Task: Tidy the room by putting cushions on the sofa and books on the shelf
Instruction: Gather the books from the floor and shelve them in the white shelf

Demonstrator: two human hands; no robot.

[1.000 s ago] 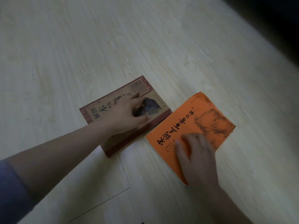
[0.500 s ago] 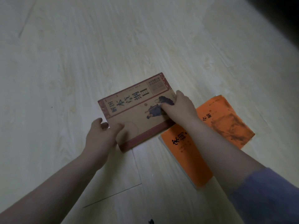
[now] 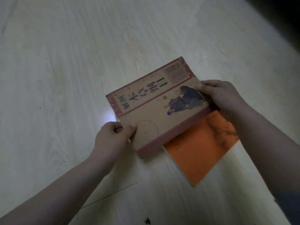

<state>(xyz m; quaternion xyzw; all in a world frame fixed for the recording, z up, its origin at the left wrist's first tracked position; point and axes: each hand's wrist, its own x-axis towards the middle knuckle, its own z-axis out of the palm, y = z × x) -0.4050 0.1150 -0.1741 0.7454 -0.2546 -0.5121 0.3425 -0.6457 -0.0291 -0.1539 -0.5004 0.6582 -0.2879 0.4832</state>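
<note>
Left hand [image 3: 113, 137] and right hand [image 3: 222, 96] each pinch an end of the tan book [image 3: 155, 108], thumbs on top. It overlaps the orange book [image 3: 198, 153] on the floor [image 3: 65, 62] (likely stacking both for one carry).

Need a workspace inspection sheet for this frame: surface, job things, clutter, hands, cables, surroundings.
Surface: pale wood-grain floor.
Job's things: tan book held over the far part of the orange book, which lies flat on the floor.
Clutter: small dark scrap at the bottom edge.
Hands: left hand grips the tan book's near-left corner; right hand grips its right edge.
Cables: nothing seen.
Surroundings: dark area top right, contents unreadable.
</note>
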